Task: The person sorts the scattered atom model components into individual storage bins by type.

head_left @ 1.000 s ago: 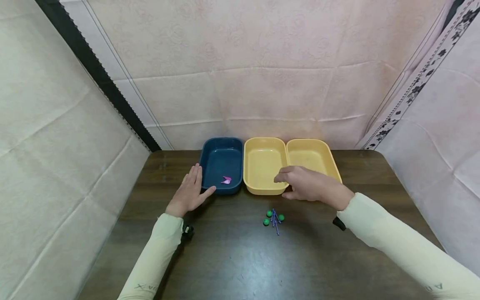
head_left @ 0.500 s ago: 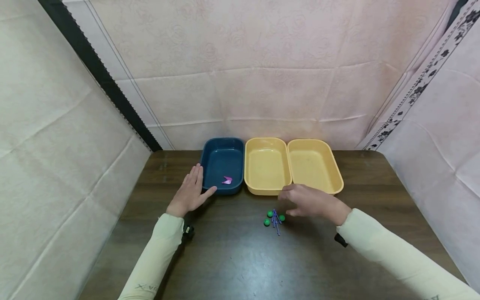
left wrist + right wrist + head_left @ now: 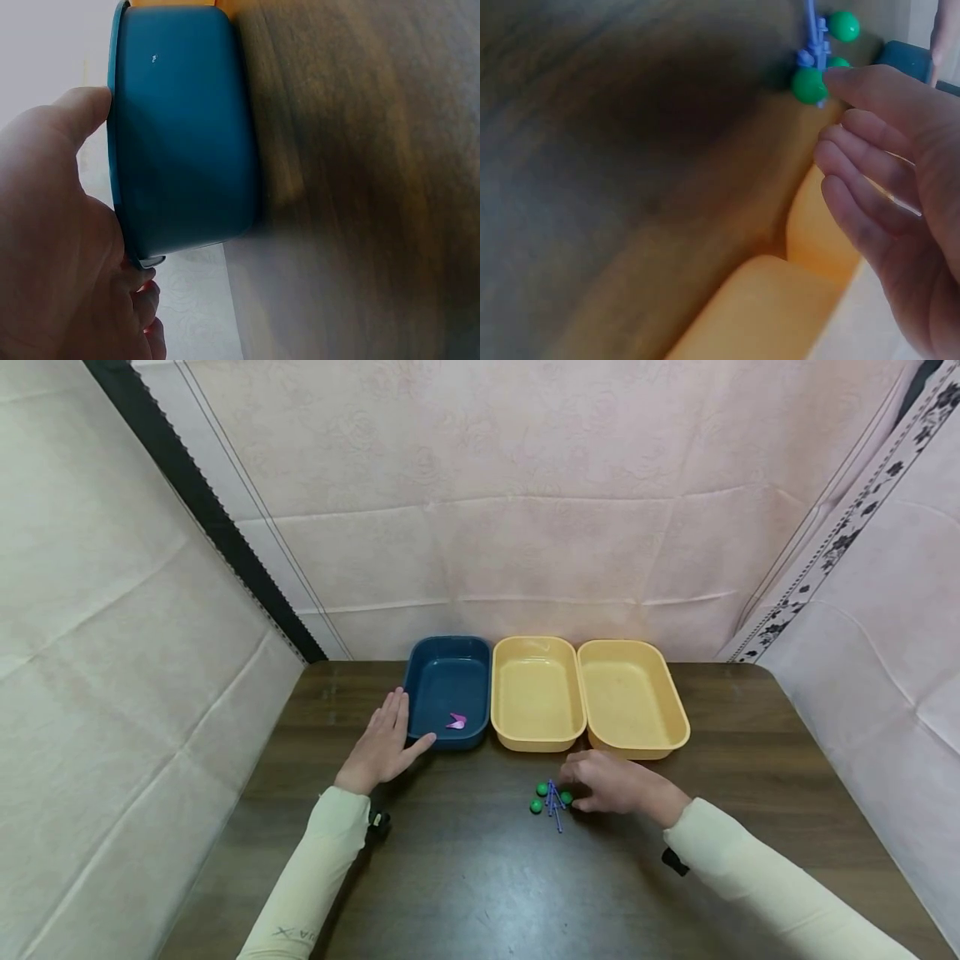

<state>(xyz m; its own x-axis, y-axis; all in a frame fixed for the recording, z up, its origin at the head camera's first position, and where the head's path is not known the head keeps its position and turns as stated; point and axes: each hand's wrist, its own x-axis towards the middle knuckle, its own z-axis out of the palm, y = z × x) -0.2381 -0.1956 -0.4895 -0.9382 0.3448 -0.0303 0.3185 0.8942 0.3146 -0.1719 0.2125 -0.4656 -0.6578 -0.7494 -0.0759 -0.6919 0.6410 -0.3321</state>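
My left hand [image 3: 384, 743] lies along the left edge of a blue tray [image 3: 450, 677], fingers straight; its thumb touches the rim in the left wrist view. A small pink-purple piece [image 3: 456, 722] lies inside that tray. My right hand [image 3: 618, 785] is low over the table, beside a small pile of purple sticks [image 3: 553, 802] and green balls [image 3: 536, 807]. Its thumb and fingers are bent but apart. In the right wrist view the thumb tip overlaps the nearest green ball [image 3: 808, 86]; whether it touches the ball I cannot tell.
Two yellow trays, a middle one [image 3: 536, 693] and a right one [image 3: 633, 697], stand beside the blue tray at the back of the dark wooden table [image 3: 480, 877]. Pale cloth [image 3: 525, 543] hangs behind and at both sides.
My right hand has come from above the yellow trays towards me and down to the green balls and purple sticks. The left hand stays at the blue tray.
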